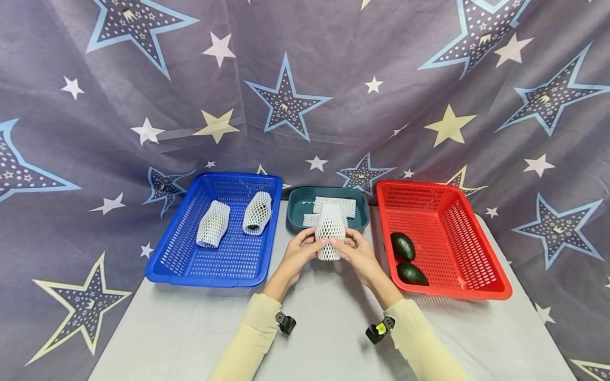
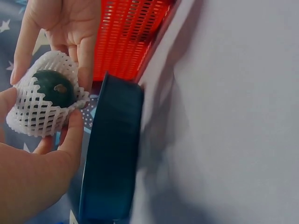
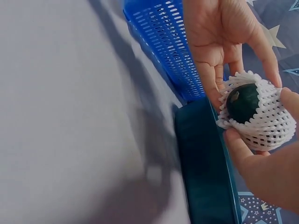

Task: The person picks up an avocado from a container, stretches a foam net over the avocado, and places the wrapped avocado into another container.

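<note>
A small white foam mesh sleeve (image 1: 330,234) is held up off the pale grey cloth-covered desk (image 1: 329,323) between the left hand (image 1: 301,253) and the right hand (image 1: 358,256), one on each side of it. Each grip is clamped on the sleeve, thumbs on the side facing the person and fingers curled round its flanks; the two thumb tips nearly meet on the mesh. Both wrist views show a rounded dark green avocado (image 2: 55,88) inside, its end with a brownish stem spot bare in the sleeve's opening. From the head, the wrapped fruit covers part of a dark teal oblong plastic tray (image 1: 300,203), in which flat white foam mesh sleeves (image 1: 344,205) lie one partly beside the other. To the left of the tray, a blue rectangular perforated plastic basket (image 1: 238,260) holds two bulging white mesh-wrapped pieces (image 1: 213,224), set apart; the right one shows a dark end at its lower opening. To the right, a red rectangular perforated plastic basket (image 1: 440,227) holds two bare dark green avocados (image 1: 402,246), close together along its left wall. The person wears pale yellow sleeves (image 1: 254,328) and a small black device (image 1: 286,323) at each wrist. Behind hangs a grey-purple star-printed cloth (image 1: 181,106).
</note>
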The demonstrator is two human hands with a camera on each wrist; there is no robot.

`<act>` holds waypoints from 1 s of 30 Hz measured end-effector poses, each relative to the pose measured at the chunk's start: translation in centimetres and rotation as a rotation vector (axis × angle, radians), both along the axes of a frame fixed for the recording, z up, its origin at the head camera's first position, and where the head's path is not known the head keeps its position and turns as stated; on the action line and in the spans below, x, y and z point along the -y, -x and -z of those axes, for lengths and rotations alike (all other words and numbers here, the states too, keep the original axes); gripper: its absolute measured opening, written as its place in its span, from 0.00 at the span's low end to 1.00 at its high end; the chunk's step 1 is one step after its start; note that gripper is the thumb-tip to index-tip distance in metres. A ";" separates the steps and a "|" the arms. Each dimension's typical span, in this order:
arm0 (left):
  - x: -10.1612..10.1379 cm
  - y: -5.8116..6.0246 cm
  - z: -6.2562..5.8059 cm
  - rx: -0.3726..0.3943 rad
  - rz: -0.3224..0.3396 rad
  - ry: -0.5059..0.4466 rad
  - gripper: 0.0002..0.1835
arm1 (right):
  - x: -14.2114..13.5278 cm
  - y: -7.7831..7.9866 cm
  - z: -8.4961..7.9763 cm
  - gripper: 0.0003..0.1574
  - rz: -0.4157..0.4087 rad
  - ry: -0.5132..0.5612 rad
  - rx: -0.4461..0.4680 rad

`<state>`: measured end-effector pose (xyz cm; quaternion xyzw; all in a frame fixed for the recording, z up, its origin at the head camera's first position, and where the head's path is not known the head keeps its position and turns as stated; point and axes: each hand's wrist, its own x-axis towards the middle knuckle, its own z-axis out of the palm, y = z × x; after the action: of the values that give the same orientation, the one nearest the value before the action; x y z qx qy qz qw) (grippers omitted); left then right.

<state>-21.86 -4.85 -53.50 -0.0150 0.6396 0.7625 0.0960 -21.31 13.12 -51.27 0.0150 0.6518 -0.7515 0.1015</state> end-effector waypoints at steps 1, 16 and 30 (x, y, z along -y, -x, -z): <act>0.0 0.0 -0.1 0.002 -0.002 0.000 0.32 | 0.0 0.0 0.0 0.33 0.002 -0.001 -0.002; 1.1 -0.4 -3.7 0.024 0.044 0.053 0.34 | 0.4 -0.5 -2.2 0.33 -0.071 0.031 -0.011; 4.9 0.0 -8.2 0.032 0.169 0.121 0.36 | 3.0 -0.6 -4.5 0.33 -0.204 0.042 -0.078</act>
<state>-21.82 -9.70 -45.27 0.0209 0.6818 0.7114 0.1691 -20.76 10.09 -46.81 -0.0828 0.6376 -0.7507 0.1522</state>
